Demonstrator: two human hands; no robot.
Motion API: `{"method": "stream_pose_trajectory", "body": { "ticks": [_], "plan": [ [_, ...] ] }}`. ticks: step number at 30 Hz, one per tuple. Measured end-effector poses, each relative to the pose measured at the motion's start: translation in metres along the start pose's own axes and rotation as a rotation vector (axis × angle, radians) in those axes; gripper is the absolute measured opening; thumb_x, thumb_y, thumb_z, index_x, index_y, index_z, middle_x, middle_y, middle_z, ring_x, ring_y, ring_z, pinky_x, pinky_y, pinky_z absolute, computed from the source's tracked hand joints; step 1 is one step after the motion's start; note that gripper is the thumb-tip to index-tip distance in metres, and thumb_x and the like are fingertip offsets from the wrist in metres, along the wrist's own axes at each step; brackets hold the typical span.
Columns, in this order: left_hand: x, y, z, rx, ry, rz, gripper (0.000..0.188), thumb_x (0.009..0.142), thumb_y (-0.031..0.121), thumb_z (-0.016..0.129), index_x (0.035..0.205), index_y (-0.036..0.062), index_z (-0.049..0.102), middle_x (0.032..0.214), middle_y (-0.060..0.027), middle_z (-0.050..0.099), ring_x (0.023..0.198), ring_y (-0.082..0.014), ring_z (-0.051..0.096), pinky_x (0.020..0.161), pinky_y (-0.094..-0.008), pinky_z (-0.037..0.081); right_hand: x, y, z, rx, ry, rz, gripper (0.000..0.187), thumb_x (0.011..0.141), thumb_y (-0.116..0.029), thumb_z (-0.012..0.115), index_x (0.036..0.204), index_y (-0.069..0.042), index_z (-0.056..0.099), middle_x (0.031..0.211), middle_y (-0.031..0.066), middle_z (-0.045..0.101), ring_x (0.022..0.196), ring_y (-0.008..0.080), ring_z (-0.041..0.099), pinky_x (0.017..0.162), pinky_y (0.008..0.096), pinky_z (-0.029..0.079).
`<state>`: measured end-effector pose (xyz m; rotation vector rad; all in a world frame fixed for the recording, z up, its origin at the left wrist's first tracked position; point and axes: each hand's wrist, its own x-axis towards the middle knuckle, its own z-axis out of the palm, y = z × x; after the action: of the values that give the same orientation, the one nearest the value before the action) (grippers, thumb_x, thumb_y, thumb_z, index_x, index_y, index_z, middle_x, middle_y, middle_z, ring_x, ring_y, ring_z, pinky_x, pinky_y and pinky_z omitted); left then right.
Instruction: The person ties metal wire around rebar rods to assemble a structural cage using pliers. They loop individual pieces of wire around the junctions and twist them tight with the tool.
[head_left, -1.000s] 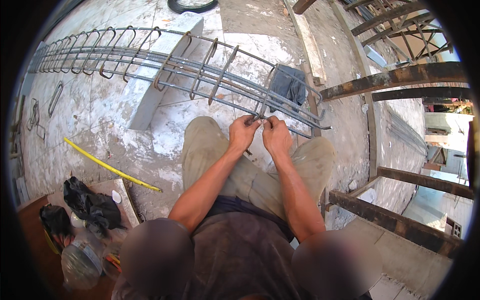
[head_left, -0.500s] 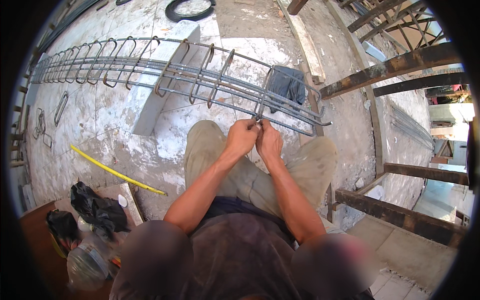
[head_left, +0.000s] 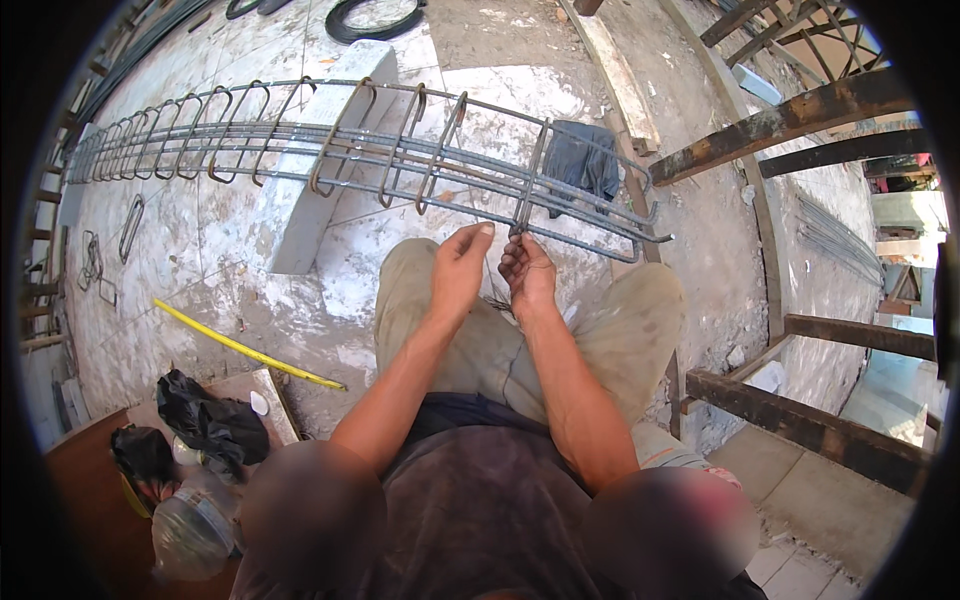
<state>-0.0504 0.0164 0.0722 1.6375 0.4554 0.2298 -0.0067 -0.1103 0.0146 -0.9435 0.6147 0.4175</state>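
Observation:
A long rebar cage of steel bars and bent stirrups lies across in front of me. My right hand is at the near lower corner of a stirrup close to the cage's right end. Its fingers are curled, thumb and forefinger against the steel; what they pinch is too small to make out. Just left of it, my left hand is apart from the bars, its thumb and fingers drawn together, with any held thing hidden. Thin dark wire strands show below my right hand.
A concrete block supports the cage. Dark cloth or plastic lies beneath its right end. Left are a yellow strip, loose stirrups and black bags. A wire coil lies beyond; timber beams stand right.
My hands were together at the stirrup corner. The left has drawn away leftward, while the right has turned with its fingers curled and stays at the corner. The view has shifted slightly.

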Motion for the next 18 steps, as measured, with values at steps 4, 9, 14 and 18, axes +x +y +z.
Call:
{"method": "stream_pose_trajectory", "body": {
  "ticks": [4, 9, 14, 18],
  "plan": [
    [0.038, -0.051, 0.017, -0.433, -0.351, -0.704, 0.039, 0.108, 0.035, 0.054, 0.127, 0.0049, 0.071, 0.114, -0.0085, 0.075, 0.105, -0.0195, 0.069, 0.098, -0.0302, 0.051, 0.013, 0.007, -0.002, 0.496, -0.149, 0.209, 0.018, 0.103, -0.026, 0.062, 0.093, -0.012, 0.066, 0.080, -0.0038, 0.068, 0.065, 0.0096, 0.060, 0.062, 0.0275, 0.055],
    [0.040, -0.064, 0.040, -0.878, -0.631, -0.816, 0.047, 0.107, 0.046, 0.053, 0.133, 0.0083, 0.064, 0.136, -0.0082, 0.067, 0.120, -0.0186, 0.066, 0.092, -0.0302, 0.055, -0.005, -0.011, -0.013, 0.302, -0.137, 0.176, 0.017, 0.103, -0.028, 0.063, 0.102, -0.011, 0.067, 0.087, -0.0004, 0.072, 0.071, 0.0120, 0.066, 0.066, 0.0300, 0.058],
    [0.038, -0.059, 0.049, -0.645, -0.477, -0.731, 0.055, 0.103, 0.048, 0.061, 0.137, 0.0052, 0.061, 0.135, -0.0088, 0.067, 0.123, -0.0201, 0.064, 0.102, -0.0381, 0.053, -0.023, -0.031, -0.033, -0.505, 0.238, -0.301, 0.032, 0.103, -0.023, 0.064, 0.128, -0.003, 0.061, 0.101, 0.0118, 0.074, 0.087, 0.0218, 0.072, 0.073, 0.0367, 0.060],
    [0.039, -0.053, 0.042, -0.549, -0.391, -0.748, 0.043, 0.099, 0.039, 0.071, 0.123, 0.0043, 0.069, 0.112, -0.0073, 0.073, 0.106, -0.0185, 0.071, 0.094, -0.0332, 0.057, -0.048, -0.061, 0.003, -1.032, 0.077, -0.745, 0.033, 0.096, -0.015, 0.068, 0.128, -0.003, 0.068, 0.106, 0.0179, 0.074, 0.089, 0.0306, 0.073, 0.077, 0.0409, 0.057]
  ]
}}
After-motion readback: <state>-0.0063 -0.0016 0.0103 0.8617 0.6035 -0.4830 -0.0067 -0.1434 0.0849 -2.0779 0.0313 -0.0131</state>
